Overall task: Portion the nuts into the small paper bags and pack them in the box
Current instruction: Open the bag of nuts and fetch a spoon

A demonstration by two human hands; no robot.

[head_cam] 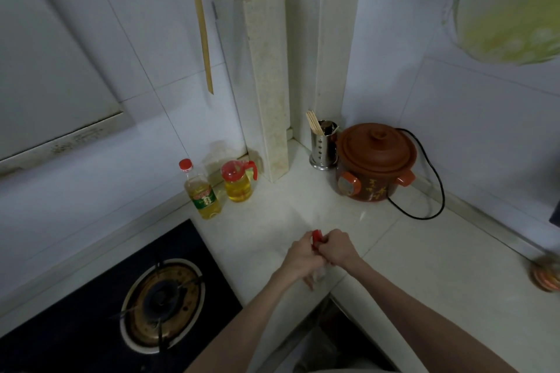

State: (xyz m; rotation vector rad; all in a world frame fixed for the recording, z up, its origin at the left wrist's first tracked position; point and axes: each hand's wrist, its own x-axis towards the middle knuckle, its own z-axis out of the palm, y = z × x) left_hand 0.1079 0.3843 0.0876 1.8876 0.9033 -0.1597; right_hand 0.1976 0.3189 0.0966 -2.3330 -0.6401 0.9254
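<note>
Grip, left hand (298, 256): fingers curled round a small red thing (317, 238), held just above the table (424, 266) near its front edge; what the red thing is cannot be told
Grip, right hand (336, 247): fingers curled and pinching at the same red thing from the right, touching the left hand
Pale crumpled piece (319, 274): shows under the two hands, blurred; whether bag or wrapper cannot be told
Nuts, paper bags, box: none plainly to be made out
Oil bottle (201, 191): red cap, green label, yellow oil, upright at the table's back left, near the hob
Oil jug (238, 182): red lid and handle, yellow oil, just right of the bottle
Steel holder (322, 147): upright in the corner, chopsticks (313, 123) standing in it
Clay pot (374, 160): brown, lid on, touching or just beside the holder, on its right; black cord (436, 185) loops behind and round it
Hob (91, 312): black glass, one round burner (162, 306), left of the table
Hood (60, 70): grey, upper left
Jar (548, 275): at the right edge, blurred, orange-red
Walls: white tile; stone-clad column (266, 85) in the corner
</note>
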